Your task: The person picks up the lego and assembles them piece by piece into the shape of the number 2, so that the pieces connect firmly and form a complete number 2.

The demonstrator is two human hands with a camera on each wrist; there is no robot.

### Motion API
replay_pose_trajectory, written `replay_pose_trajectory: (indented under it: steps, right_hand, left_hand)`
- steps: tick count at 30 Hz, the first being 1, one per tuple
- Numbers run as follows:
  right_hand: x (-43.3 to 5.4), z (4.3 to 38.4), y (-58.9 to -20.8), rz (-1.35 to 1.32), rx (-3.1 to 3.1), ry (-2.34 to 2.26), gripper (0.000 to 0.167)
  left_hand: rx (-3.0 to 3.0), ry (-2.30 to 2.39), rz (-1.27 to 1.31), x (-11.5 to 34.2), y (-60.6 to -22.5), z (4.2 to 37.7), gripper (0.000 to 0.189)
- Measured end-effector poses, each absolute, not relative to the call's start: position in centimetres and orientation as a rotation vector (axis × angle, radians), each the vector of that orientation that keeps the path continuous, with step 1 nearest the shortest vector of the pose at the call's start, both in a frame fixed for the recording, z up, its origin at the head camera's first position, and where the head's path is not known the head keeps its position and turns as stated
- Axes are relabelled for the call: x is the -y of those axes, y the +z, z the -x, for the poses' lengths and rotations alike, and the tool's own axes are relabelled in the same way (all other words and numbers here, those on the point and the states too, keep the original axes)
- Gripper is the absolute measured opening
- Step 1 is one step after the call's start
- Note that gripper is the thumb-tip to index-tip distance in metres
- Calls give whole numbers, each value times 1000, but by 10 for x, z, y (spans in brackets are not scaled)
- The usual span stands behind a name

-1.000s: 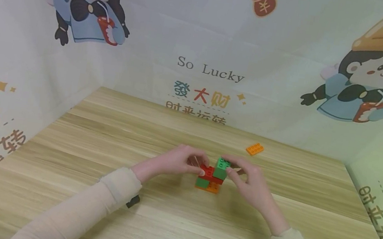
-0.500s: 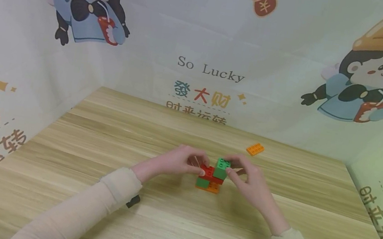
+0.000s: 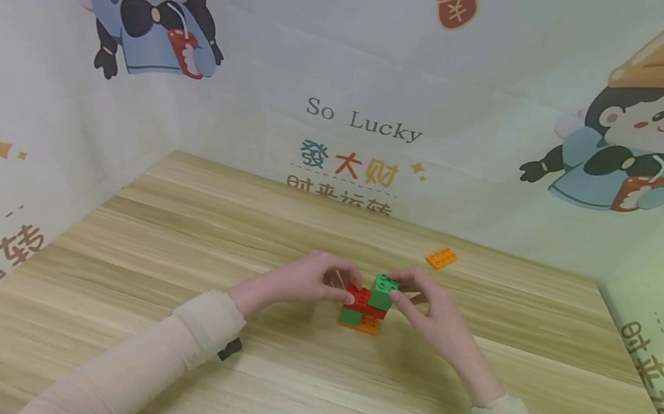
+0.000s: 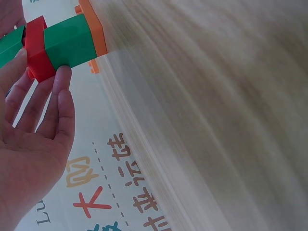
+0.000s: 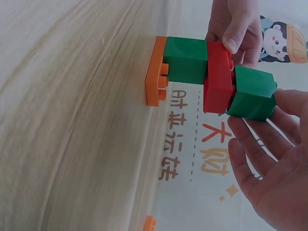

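Observation:
A small tower of toy building bricks stands on the table between the hands. At its base lies an orange plate [image 3: 370,326] with a green brick [image 5: 185,60] on its left half. Across that green brick sits a red brick [image 5: 218,86], overhanging to the right. My left hand [image 3: 321,278] pinches the red brick's left end between thumb and fingers. A second green brick [image 3: 383,295] is on the red brick's right end, slightly tilted in the right wrist view with a thin gap showing. Thumb and fingers of my right hand [image 3: 433,314] grip this upper green brick.
Farther back on the wooden table [image 3: 227,220] lies a loose orange plate [image 3: 441,258]. Printed cloth [image 3: 367,55] walls in the table at the back and both sides. Dark wrist-worn pieces hang under both sleeves.

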State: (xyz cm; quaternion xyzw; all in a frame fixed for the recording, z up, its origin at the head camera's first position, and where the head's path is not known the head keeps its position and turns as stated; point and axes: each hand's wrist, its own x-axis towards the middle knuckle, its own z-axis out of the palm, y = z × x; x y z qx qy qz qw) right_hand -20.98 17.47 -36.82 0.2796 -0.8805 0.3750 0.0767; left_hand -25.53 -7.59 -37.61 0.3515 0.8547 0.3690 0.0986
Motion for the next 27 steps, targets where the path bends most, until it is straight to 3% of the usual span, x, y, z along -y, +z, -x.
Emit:
replay_pose_trajectory:
  steps: [27]
  right_hand:
    - [-172, 210, -358, -874, 2670, 1110, 26]
  left_hand:
    - [-2501, 1127, -1059, 76, -377, 256, 20]
